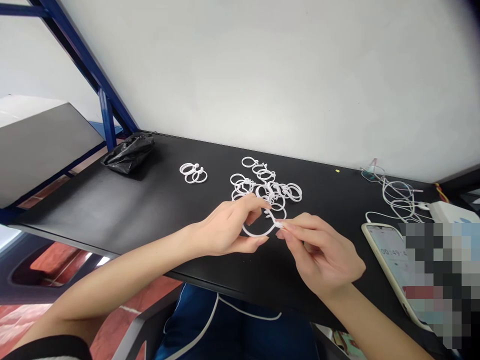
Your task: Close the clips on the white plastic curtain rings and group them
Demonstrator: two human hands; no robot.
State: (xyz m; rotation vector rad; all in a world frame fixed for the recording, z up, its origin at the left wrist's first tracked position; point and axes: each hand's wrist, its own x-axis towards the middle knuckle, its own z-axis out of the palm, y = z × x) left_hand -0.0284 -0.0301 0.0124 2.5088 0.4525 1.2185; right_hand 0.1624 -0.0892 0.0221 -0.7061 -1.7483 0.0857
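White ring [258, 235] between my hands, tab [278, 224] pointing right — right hand [324, 250] has fingers pinched on that end, left hand [227, 227] curls round the opposite side, thumb spread — can't tell if it's gripping. More rings [272, 190] just beyond on the surface [157, 210].

Phone, cable and bag on a black tabletop [146, 205] against a pale wall [262, 75].
A crumpled black plastic bag [129, 152] lies near the far left corner, beside a blue metal frame [84, 62] that slants up the wall; a grey panel [41, 135] shows beyond it. On the right, a light-cased phone [390, 265] lies screen up, its display showing timer digits, partly hidden by pixelated blocks. A white cable [397, 200] loops in a tangle behind it, next to what look like eyeglasses [372, 173]. A small yellow speck [337, 171] sits near the wall. Reddish floor tiles [148, 297] show below.
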